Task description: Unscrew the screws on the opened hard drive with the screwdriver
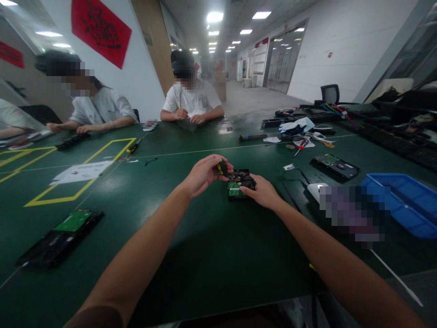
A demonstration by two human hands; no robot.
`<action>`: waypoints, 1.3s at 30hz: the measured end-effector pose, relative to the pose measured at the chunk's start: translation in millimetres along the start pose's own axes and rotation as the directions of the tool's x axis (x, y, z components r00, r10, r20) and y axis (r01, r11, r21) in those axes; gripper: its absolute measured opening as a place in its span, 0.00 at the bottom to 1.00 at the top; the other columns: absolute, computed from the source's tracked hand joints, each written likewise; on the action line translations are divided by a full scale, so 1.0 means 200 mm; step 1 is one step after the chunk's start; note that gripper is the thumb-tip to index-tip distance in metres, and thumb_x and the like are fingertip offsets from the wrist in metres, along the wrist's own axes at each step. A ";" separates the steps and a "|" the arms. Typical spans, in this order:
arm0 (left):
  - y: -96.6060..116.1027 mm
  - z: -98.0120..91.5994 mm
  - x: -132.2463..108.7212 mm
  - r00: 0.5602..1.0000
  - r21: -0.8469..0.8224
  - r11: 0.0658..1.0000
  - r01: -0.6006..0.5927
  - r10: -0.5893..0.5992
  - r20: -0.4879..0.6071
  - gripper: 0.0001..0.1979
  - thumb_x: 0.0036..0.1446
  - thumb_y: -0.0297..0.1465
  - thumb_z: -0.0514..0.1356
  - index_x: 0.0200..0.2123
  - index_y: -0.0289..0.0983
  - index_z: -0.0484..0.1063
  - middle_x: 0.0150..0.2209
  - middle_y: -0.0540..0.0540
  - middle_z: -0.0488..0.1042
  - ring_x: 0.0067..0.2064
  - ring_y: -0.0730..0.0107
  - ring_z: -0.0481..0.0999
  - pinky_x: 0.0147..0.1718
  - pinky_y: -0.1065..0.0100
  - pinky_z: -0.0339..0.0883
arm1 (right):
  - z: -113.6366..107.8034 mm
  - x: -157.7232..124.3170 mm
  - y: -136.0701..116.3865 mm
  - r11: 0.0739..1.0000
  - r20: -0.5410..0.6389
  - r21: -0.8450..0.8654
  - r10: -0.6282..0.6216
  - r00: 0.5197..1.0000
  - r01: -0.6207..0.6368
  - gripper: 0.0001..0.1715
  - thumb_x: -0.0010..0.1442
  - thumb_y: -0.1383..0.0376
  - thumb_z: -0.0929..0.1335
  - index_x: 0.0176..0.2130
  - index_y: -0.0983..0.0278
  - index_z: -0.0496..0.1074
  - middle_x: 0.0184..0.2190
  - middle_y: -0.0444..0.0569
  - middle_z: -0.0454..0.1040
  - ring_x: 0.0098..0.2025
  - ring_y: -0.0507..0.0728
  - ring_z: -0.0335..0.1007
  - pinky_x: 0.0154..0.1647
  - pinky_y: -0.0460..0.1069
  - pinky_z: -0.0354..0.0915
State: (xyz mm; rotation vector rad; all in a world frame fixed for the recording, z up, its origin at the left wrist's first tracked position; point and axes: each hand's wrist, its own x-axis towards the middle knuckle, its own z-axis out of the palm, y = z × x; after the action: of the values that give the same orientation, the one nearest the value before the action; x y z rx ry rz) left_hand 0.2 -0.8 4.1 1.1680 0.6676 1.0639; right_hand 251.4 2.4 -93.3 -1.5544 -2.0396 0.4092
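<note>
A small hard drive [240,183] with a green circuit board lies on the green table [191,237] in front of me. My left hand [205,173] is closed round a screwdriver with a black and yellow handle [222,168], held over the drive's near-left corner. My right hand [262,191] rests against the drive's right side, fingers curled on its edge and holding it steady.
Another hard drive [61,237] lies at the near left, a third [334,166] at the right beside a blue tray [406,200]. Two people sit across the table. Yellow tape outlines [82,175], a paper sheet, loose screwdrivers and cables lie about.
</note>
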 end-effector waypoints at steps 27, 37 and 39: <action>0.02 0.01 -0.01 0.999 0.136 0.990 -0.029 0.026 0.024 0.13 0.62 0.39 0.63 0.40 0.34 0.75 0.46 0.37 0.78 0.48 0.58 0.77 0.32 0.68 0.71 | -0.02 0.00 -0.02 1.000 0.015 0.019 -0.011 1.000 0.011 0.32 0.62 0.48 0.72 0.59 0.61 0.71 0.56 0.57 0.74 0.54 0.65 0.72 0.54 0.57 0.67; 0.03 0.01 -0.02 1.000 0.124 0.992 -0.014 0.011 0.023 0.14 0.63 0.39 0.61 0.43 0.34 0.76 0.40 0.38 0.78 0.42 0.62 0.77 0.31 0.67 0.72 | -0.02 0.00 -0.03 0.999 0.007 0.044 0.008 1.000 -0.009 0.33 0.61 0.48 0.72 0.59 0.61 0.71 0.56 0.57 0.74 0.53 0.65 0.73 0.53 0.58 0.68; 0.03 0.01 -0.02 1.000 0.088 0.996 -0.001 -0.001 0.021 0.13 0.63 0.38 0.61 0.44 0.35 0.74 0.40 0.38 0.79 0.43 0.59 0.79 0.29 0.67 0.71 | -0.02 0.00 -0.03 0.999 0.006 0.039 0.010 1.000 -0.011 0.32 0.61 0.48 0.72 0.59 0.60 0.71 0.56 0.57 0.74 0.53 0.65 0.73 0.53 0.57 0.68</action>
State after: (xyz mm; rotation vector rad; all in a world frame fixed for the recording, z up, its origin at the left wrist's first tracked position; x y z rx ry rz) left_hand -1.0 -4.9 10.0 1.2540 0.7038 1.0292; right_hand 250.0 -0.2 -87.4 -1.5429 -2.0166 0.4558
